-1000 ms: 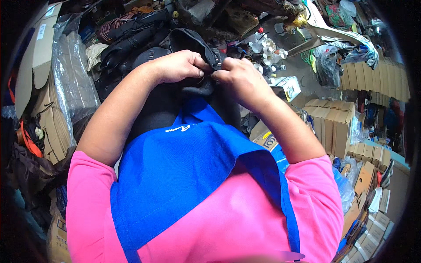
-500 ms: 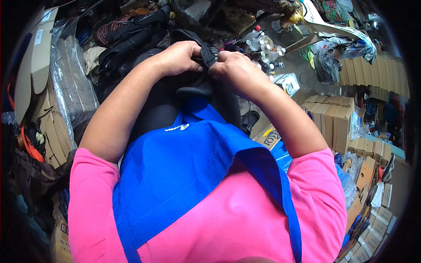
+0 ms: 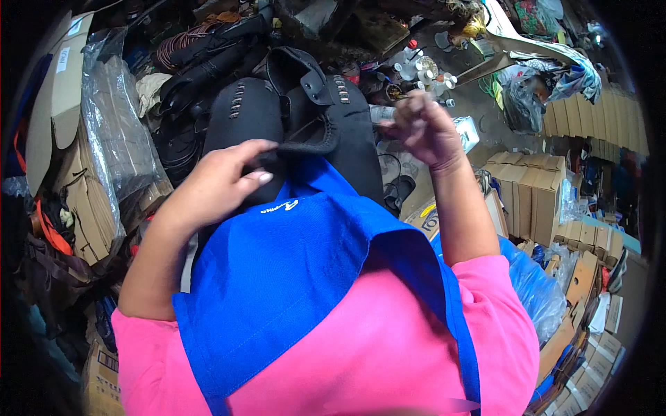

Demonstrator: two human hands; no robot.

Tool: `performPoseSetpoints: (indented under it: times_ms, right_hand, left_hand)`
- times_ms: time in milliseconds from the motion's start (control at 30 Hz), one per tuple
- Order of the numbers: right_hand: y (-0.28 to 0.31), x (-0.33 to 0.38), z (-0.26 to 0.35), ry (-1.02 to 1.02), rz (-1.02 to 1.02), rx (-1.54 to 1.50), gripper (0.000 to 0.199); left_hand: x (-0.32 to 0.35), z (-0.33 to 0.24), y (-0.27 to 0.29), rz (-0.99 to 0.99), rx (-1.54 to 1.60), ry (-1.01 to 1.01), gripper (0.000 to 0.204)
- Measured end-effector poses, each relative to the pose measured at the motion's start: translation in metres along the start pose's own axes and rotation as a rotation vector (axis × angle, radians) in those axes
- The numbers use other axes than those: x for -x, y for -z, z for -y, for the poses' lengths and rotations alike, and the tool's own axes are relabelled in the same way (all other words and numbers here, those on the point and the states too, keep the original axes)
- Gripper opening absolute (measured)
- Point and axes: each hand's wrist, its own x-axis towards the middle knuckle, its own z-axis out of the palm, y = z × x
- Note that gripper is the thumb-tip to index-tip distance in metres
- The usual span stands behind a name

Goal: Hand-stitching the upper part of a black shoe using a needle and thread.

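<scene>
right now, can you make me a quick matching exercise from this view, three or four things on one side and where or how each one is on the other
Things:
1. left hand
2. right hand
3. black boot
4. cardboard boxes

Places or states:
a. stacked at the right, past the forearm
b. raised clear of the boot, fingers pinched together
c. gripping the boot's near edge
d. lying open on the blue apron, lace hooks showing

Pairs: 1-c, 2-b, 3-d, 4-a
</scene>
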Motion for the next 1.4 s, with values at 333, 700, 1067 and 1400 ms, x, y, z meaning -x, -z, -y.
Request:
performPoseSetpoints:
  times_ms: [333, 700, 1067, 1400]
  right_hand:
    - [-0.044, -0.013, -0.013, 0.024, -0.128, 1.852, 0.034]
    - [0.008, 0.018, -0.045, 0.401, -0.048, 1.968, 0.032]
    - [0.033, 0.022, -0.035, -0.13, -0.579, 0.296, 0.053]
    - [-0.065, -0.032, -0.006, 0.011, 0.191, 1.637, 0.034]
  left_hand:
    - [-0.053, 0.0, 0.023, -0.32, 1.147, -0.219, 0.04]
    - [-0.066, 0.029, 0.024, -0.25, 1.585, -0.066, 0.048]
    - [-0.094, 0.044, 0.048, -0.429, -0.033, -0.202, 0.049]
    - [-0.137, 0.022, -0.015, 0.008, 0.179, -0.39, 0.058]
